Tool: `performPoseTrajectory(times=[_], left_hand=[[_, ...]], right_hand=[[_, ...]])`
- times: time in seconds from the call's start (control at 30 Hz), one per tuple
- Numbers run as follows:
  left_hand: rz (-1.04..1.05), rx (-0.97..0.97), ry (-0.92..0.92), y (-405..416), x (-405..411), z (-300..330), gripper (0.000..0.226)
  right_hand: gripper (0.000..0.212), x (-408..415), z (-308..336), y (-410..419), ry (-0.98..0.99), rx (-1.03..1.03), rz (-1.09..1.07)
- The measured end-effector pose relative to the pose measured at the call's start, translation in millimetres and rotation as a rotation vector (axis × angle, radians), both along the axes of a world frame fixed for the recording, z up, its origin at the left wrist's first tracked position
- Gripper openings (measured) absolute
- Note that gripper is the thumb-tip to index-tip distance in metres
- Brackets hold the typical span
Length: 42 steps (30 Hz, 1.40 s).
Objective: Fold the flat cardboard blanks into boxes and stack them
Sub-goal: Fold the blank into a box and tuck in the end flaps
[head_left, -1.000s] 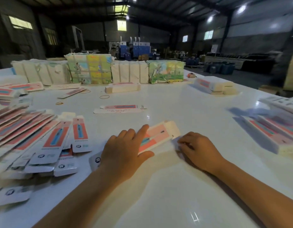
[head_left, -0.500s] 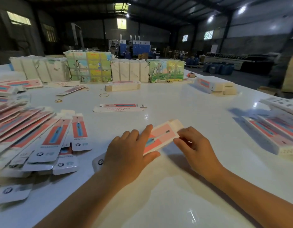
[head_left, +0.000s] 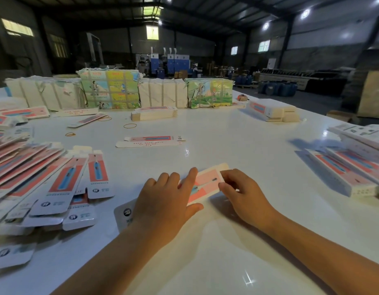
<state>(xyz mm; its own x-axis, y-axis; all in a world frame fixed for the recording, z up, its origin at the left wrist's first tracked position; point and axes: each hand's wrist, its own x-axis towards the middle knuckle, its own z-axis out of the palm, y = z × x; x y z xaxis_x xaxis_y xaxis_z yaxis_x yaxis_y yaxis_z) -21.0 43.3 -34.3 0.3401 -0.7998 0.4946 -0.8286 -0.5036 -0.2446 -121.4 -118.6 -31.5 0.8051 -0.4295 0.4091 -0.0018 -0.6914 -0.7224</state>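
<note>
A long pink-and-white cardboard blank (head_left: 205, 184) lies flat on the white surface (head_left: 237, 145), just in front of the person, with its long axis running on a diagonal: the near end, printed with a small round logo, points toward the lower left, and the far end, a plain cream flap, points up and to the right. The left hand (head_left: 165, 201) rests palm down across the blank's middle, its grip spread wide with fingers splayed and the forefinger stretched out along the pink panel, the thumb lying at the blank's near long edge. The right hand (head_left: 241, 194) meets the blank's right side near the far end, its grip drawn together with curled fingertips on the cardboard edge; whether it truly pinches the edge or merely presses on it cannot be told. To the left, a fanned heap of flat blanks (head_left: 41, 177) overlaps itself, their long axes slanting up to the right. To the right, folded boxes (head_left: 344, 169) lie side by side, slanting the opposite way. One more blank (head_left: 150, 141) lies crosswise farther back, well apart from the hands.
</note>
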Motion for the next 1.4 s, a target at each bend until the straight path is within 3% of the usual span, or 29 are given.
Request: performPoseTrajectory(times=[0.27, 0.4, 0.47, 0.53, 0.57, 0.63, 0.67, 0.7, 0.77, 0.83, 0.87, 0.93, 1.03, 1.07, 1.17, 1.4], left_hand=[[0.056, -0.086, 0.023, 1, -8, 12, 0.079], [-0.019, -0.179, -0.008, 1, -3, 8, 0.071], [-0.040, -0.206, -0.004, 2, -2, 9, 0.071], [-0.054, -0.227, 0.023, 3, -2, 11, 0.071], [-0.067, -0.232, 0.034, 4, -3, 12, 0.071], [-0.107, -0.225, 0.043, 3, -4, 12, 0.070], [-0.123, -0.222, 0.039, 3, -5, 12, 0.069], [-0.134, -0.225, 0.035, 3, -6, 12, 0.069], [-0.129, -0.248, 0.040, 0, -10, 11, 0.067], [-0.097, -0.282, 0.024, -4, -14, 11, 0.064], [-0.083, -0.294, 0.000, -7, -15, 11, 0.061], [-0.081, -0.322, -0.042, -9, -16, 12, 0.061], [-0.103, -0.364, -0.068, -8, -15, 15, 0.065], [-0.112, -0.373, -0.074, -7, -15, 15, 0.065], [-0.135, -0.384, -0.095, -6, -14, 16, 0.061], [-0.169, -0.380, -0.140, -6, -13, 16, 0.060]], right_hand=[[0.022, -1, 4, -3, -0.028, 0.054, 0.020], [0.010, -4, 5, -6, -0.079, -0.095, -0.053], [0.041, -5, 7, -10, -0.150, -0.141, -0.134], [0.084, -2, 8, -16, -0.151, 0.091, -0.147], [0.094, -1, 10, -18, -0.134, 0.333, -0.064], [0.080, -1, 14, -20, -0.086, 0.957, 0.211], [0.062, -2, 16, -17, -0.055, 1.065, 0.274], [0.043, -3, 15, -13, -0.046, 1.000, 0.292], [0.012, -6, 8, 1, -0.111, 0.466, 0.195], [0.017, -5, -2, 14, -0.141, -0.128, 0.070], [0.025, -5, -5, 19, -0.118, -0.249, 0.067], [0.040, -6, -4, 24, -0.101, -0.171, 0.137], [0.031, -12, 11, 25, -0.213, 0.384, 0.344], [0.028, -12, 15, 25, -0.237, 0.474, 0.381], [0.025, -13, 15, 22, -0.257, 0.375, 0.332], [0.033, -14, 14, 22, -0.277, 0.391, 0.284]])
